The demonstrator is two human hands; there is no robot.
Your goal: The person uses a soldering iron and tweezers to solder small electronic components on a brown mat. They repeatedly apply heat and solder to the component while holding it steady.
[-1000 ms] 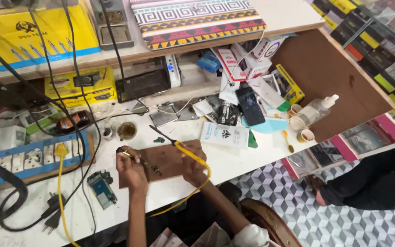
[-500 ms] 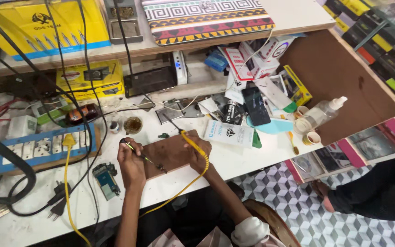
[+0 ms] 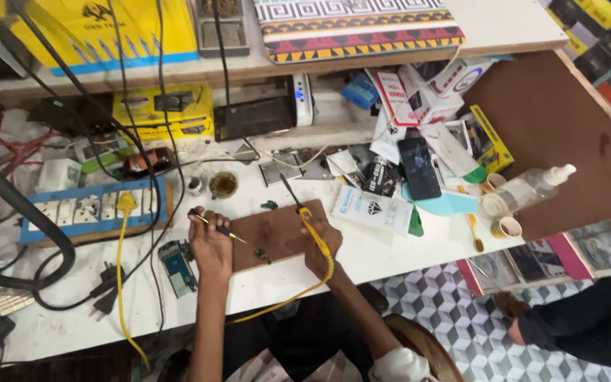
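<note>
The small dark component (image 3: 262, 255) lies on the brown work board (image 3: 277, 237), low on the board and roughly midway between the two hands. The board sits flat on the white counter (image 3: 390, 247), directly in front of the person.

Left hand (image 3: 210, 244): closed in a pinch on a slim black tool with a yellow band, likely tweezers or a fine probe (image 3: 217, 228). The tool's long axis runs from upper left to lower right, its tip over the board's left edge and aimed toward the component. The component lies to the right of and slightly below this tip, near but apart from it.

Right hand (image 3: 319, 244): closed around the yellow handle of a soldering iron (image 3: 304, 212). The iron's long axis runs up and to the left, its dark tip pointing away from the person, past the board's upper edge. Its yellow cable (image 3: 298, 293) loops back down off the counter edge. The component lies to the left of and below this hand.

Of the two, the left hand's tool tip appears the nearer to the component and is already directed at it; the iron's tip points away from it.

Nearby: a blue circuit board (image 3: 176, 265) just left of the left hand, a small pot of brownish paste (image 3: 223, 184) beyond the board, and a blue switch and socket panel (image 3: 90, 211) further left.
</note>
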